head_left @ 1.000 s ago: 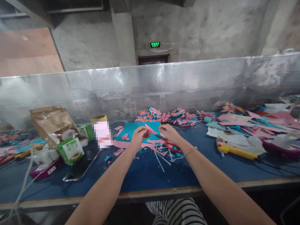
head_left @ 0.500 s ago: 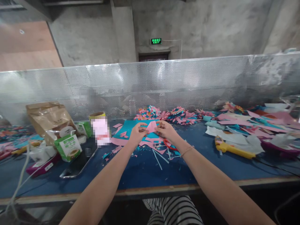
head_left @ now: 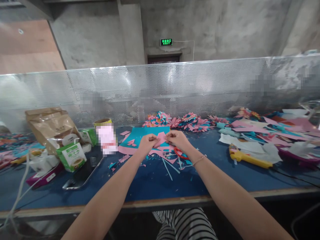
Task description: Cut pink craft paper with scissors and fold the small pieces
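Bare concrete walls and a perforated metal screen [head_left: 175,86] close off the far side of a long tabletop [head_left: 155,181] covered in dark blue felt-like cloth. Both arms reach out to 12 o'clock, where the left hand [head_left: 146,143] and right hand [head_left: 178,140] meet over a small pink paper piece [head_left: 161,137]. Each hand pinches 1 end of it, fingers closed together on the paper's edges, and the piece sits just above a teal sheet [head_left: 146,135] lying flat on the cloth.

That pink piece looks like thin card: very light, flat, fairly stiff along a crease but quick to bend, tear or crumple. It should be held by its edges or corners between thumb and fingertip, with only mild pressure; a squeeze across the middle would likely dent it. Its surface appears matte, so slipping seems unlikely.

Below the hands, toward 6 o'clock, thin pink and teal scraps [head_left: 167,163] lie scattered, and red-handled scissors [head_left: 180,153] rest beside the right wrist. At 12 o'clock, against the screen, finished paper flowers [head_left: 185,121] show fringed, layered petals. At 3 o'clock a yellow glue gun [head_left: 246,158] lies near loose sheets. At 9 o'clock stand a crinkled brown paper bag [head_left: 51,128], a green carton [head_left: 71,157] and a glossy dark phone [head_left: 82,175].
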A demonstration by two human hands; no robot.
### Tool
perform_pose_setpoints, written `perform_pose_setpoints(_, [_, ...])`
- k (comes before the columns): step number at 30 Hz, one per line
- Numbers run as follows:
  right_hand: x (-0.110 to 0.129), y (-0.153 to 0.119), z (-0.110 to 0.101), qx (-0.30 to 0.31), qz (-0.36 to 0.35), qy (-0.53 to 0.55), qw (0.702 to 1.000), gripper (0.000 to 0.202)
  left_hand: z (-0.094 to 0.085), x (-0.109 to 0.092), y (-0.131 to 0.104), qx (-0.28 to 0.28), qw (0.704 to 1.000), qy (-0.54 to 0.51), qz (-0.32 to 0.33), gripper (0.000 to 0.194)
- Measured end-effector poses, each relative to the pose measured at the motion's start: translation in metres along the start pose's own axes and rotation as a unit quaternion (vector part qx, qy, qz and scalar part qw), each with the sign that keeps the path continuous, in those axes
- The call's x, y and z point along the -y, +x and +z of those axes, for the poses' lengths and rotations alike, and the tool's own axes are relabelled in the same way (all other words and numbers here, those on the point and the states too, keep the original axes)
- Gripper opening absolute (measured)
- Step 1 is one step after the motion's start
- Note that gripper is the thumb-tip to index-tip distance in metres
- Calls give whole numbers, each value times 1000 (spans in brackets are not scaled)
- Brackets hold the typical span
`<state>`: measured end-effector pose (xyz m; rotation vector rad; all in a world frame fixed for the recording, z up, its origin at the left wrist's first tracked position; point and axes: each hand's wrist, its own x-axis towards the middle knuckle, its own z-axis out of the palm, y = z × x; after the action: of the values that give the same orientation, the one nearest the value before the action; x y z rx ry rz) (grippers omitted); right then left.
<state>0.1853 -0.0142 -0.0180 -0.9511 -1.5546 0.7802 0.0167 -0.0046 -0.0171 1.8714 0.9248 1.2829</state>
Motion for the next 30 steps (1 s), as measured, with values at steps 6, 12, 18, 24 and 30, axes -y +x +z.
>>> perform_pose_setpoints(6, [4, -1, -2, 4, -33, -53, 998, 23, -1, -9, -2, 7, 998, 65, 20, 27])
perform_pose_setpoints(12, [8, -4, 3, 37, -56, -57, 996, 27, 0, -21, -6, 51, 976, 199, 68, 31])
perform_pose_setpoints(18, [9, -6, 4, -2, -20, -21, 1000, 20, 2, -23, -10, 77, 969, 227, 51, 31])
perform_pose_setpoints(24, [8, -3, 3, -11, -24, -34, 999, 23, 2, -22, -7, 83, 969, 226, 51, 30])
perform_pose_setpoints(30, [2, -5, -20, -14, -17, -357, 934, 25, -2, -17, -4, 0, 989, 147, 14, 26])
